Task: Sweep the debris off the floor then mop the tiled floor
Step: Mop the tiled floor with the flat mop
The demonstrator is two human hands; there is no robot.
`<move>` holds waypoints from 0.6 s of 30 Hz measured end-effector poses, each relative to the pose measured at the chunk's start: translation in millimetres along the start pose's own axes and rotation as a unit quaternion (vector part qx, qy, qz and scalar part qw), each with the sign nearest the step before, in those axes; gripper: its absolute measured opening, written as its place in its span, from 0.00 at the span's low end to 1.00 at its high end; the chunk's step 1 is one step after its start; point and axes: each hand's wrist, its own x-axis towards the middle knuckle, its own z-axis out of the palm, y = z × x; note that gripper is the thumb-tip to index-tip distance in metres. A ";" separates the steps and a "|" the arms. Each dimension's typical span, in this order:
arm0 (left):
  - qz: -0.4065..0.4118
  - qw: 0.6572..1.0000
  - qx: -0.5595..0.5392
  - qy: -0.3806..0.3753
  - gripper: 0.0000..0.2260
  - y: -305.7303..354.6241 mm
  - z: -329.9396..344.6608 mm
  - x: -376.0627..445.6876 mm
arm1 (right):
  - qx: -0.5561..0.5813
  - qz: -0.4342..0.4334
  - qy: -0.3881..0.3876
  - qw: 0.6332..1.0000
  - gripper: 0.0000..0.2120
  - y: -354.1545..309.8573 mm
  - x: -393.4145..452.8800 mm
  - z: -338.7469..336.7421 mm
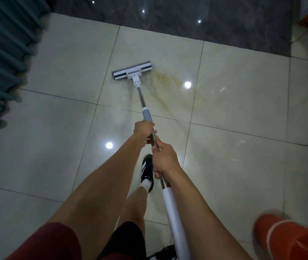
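**Mopping toward the brown stain**

The step in hand seems to be the mopping, not the sweeping: the mop (pixel 146 117) is already on the tiled floor (pixel 234 128), with its flat head (pixel 131 70) lying on a pale tile in the upper middle of the view, close to the dark stone strip (pixel 187 17) at the far edge. Just to the right of the head there is a brownish stain (pixel 165 78) with small grains in it (whether they are wet or dry I cannot tell).

To do this step well, I think the head should be kept flat on the tile and drawn sideways across the stain with steady pressure, in overlapping passes, so that the dirt is lifted and not only spread. The orange bucket (pixel 290 239) at the lower right is near the feet and could be knocked over on a step back.

Both arms are stretched forward and down. The left hand (pixel 143 129) is clenched around the metal part of the pole, just under the grey sleeve. The right hand (pixel 165 159) grips the pole lower, just above the white section, with the fingers wrapped around it. One foot in a black shoe (pixel 147 170) stands beneath the hands.
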 end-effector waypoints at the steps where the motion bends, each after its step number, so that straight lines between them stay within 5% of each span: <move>1: 0.000 1.000 0.001 -0.003 0.04 -17.3 3.5 -10.9 | 0.015 0.002 -0.002 1.000 0.21 17.9 -11.0 -0.9; 18: -0.026 0.991 0.102 -0.083 0.06 -310.1 61.1 -204.9 | 0.143 0.049 0.018 0.988 0.24 316.8 -230.9 -20.4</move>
